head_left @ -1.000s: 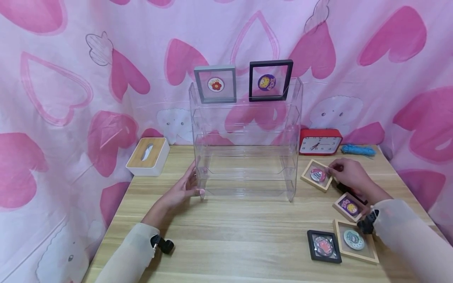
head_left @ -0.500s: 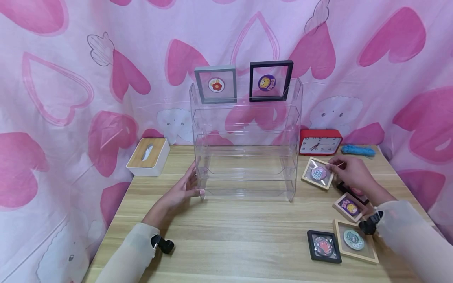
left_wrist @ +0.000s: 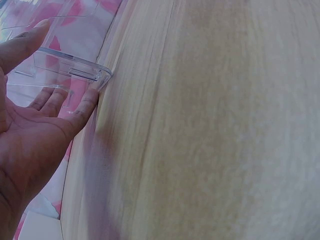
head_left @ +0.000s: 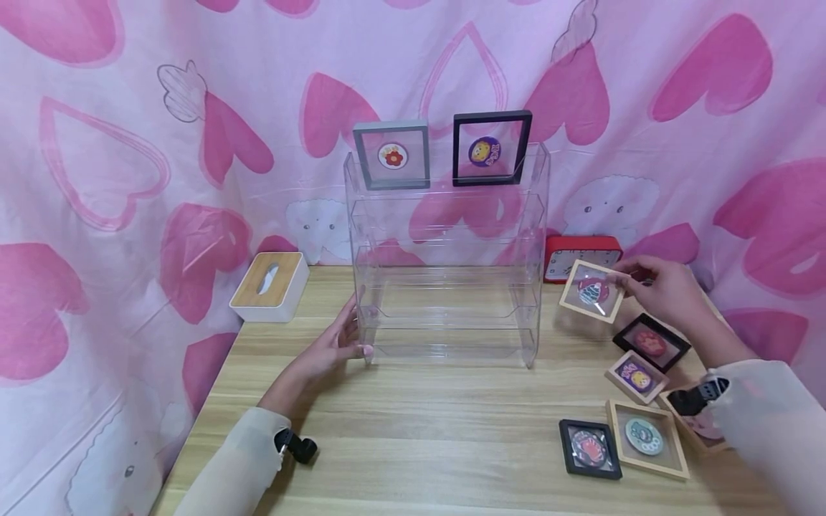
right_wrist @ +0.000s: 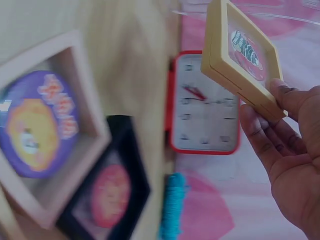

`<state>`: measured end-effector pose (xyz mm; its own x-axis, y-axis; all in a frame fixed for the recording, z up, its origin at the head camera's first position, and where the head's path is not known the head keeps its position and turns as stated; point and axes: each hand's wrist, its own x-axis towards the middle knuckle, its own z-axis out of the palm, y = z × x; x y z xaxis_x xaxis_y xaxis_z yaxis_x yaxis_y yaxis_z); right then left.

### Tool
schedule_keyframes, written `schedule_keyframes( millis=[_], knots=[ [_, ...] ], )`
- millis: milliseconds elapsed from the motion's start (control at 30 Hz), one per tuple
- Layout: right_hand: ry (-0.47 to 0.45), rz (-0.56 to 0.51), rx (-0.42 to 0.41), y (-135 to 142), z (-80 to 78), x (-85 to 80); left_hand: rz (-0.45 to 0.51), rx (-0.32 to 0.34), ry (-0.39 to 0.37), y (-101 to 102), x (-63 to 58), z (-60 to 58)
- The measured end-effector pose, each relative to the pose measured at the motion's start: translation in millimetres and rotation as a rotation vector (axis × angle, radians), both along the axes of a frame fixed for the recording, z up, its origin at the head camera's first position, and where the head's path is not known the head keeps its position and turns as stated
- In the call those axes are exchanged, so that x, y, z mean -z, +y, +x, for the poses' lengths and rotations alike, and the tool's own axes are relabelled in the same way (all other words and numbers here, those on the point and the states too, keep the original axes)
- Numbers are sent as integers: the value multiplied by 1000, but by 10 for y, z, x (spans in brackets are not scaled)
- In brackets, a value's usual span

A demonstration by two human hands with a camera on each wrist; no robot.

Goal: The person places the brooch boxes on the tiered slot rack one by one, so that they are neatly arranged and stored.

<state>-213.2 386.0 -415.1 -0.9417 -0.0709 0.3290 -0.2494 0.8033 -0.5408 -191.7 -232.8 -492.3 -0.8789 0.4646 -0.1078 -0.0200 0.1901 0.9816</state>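
A clear acrylic tiered rack [head_left: 445, 351] stands upright on the table. My left hand [head_left: 328, 347] holds its lower left side, thumb at the front edge and fingers behind; the left wrist view shows the fingers along the clear panel [left_wrist: 75, 62]. My right hand [head_left: 667, 290] pinches a light wood picture frame [head_left: 571, 304] by its right corner, lifted above the table in front of the red clock [head_left: 584, 242]. Inside that frame is a round badge [right_wrist: 246, 50]. A grey frame [head_left: 392, 185] and a black frame [head_left: 487, 180] stand in the rack's top tier.
Several frames lie at the right: a black one [head_left: 653, 344], a small wooden one [head_left: 639, 376], a larger wooden one [head_left: 648, 437], another partly under the right wrist, and a black one [head_left: 590, 449] nearer the front. A tissue box [head_left: 269, 287] sits at the left.
My right hand has raised the wooden frame off the table, moving it slightly up and back, now overlapping the clock. The black frame beneath is uncovered. My left hand has stayed put.
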Motion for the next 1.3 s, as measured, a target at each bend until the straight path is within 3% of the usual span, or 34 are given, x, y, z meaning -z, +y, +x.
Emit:
schedule_keyframes(
  millis=[200, 500, 633, 933, 1167, 1300],
  knots=[
    [27, -52, 46, 17, 27, -305, -2, -2, -12, -11, 5, -2],
    [174, -154, 24, -146, 109, -728, -14, -10, -16, -17, 0, 17],
    [196, -182, 23, -286, 141, -915, -9, -8, -7, -12, 0, 22],
    [297, -264, -156, -715, 79, -1241, -9, -4, 0, -14, 11, -4],
    [298, -221, -161, -1069, -8, -1430, -16, -9, -22, -16, 8, 4],
    [345, -218, -207, -1299, -71, -1512, -18, -8, -23, -25, 7, -3]
  ],
)
